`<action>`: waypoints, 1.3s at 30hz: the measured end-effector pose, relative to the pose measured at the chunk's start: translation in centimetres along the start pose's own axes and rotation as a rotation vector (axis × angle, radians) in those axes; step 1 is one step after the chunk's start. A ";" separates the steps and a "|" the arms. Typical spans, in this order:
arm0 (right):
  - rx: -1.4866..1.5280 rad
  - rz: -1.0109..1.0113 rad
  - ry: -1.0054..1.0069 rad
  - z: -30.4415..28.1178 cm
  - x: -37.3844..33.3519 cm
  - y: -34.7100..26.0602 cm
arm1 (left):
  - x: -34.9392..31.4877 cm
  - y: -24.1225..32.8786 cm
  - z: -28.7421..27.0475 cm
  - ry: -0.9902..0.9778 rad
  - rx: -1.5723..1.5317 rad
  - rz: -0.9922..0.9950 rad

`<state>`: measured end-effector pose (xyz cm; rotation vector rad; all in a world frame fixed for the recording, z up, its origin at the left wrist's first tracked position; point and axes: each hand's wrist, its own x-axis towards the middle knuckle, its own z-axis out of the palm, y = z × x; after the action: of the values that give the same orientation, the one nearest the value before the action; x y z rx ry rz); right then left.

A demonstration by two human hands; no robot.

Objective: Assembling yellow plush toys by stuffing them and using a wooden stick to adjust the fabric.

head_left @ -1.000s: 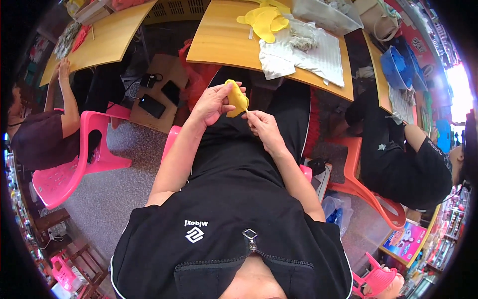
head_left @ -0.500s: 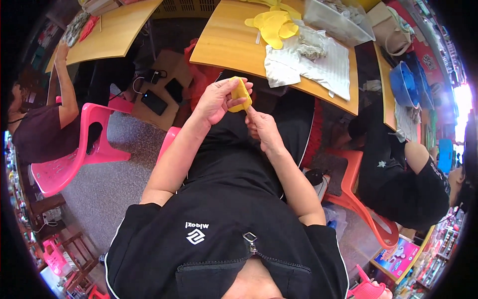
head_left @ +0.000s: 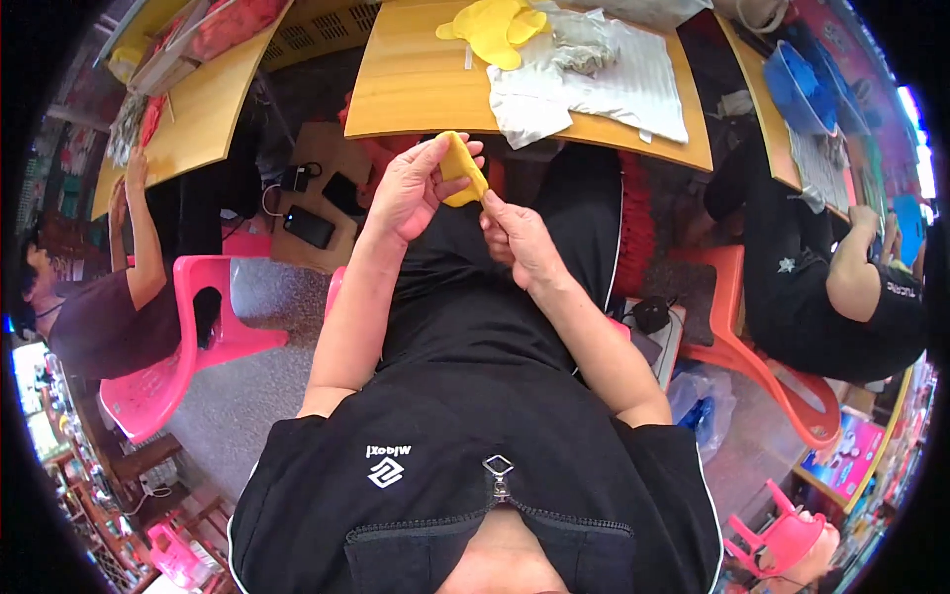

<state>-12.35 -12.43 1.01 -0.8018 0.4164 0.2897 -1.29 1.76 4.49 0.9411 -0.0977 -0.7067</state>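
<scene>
Above my lap, just off the near table edge, a small folded piece of yellow fabric [head_left: 458, 170] is between my hands. My left hand [head_left: 414, 188] grips its left side, with the thumb on top and the fingers around it. At its lower right end, my right hand [head_left: 520, 236] pinches the fabric between thumb and forefinger. Any thin tool in the right fingers is too small to make out. On the wooden table [head_left: 406, 89] ahead lie more flat yellow fabric pieces [head_left: 500, 32], partly over a white striped cloth [head_left: 633, 94] with a crumpled greyish bundle [head_left: 584, 51] on it.
People work at tables on both sides, on a pink chair [head_left: 168, 356] at left and an orange chair [head_left: 762, 356] at right. A blue bin [head_left: 802, 89] stands on the right table. Phones [head_left: 309, 227] lie on a cardboard box at left. A plastic bag [head_left: 705, 401] sits by the orange chair.
The view has shifted, so the tables and neighbours sit differently in the picture. Both my hands keep their hold on the yellow fabric, which is tilted slightly differently.
</scene>
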 end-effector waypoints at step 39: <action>-0.272 -0.313 0.084 -1.0 0.1 -0.7 | -1.4 -0.7 -2.6 0.000 0.424 -0.065</action>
<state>-12.23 -13.65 0.83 -1.1337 0.3273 0.0193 -1.77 4.14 2.66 1.3547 -0.2240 -0.7606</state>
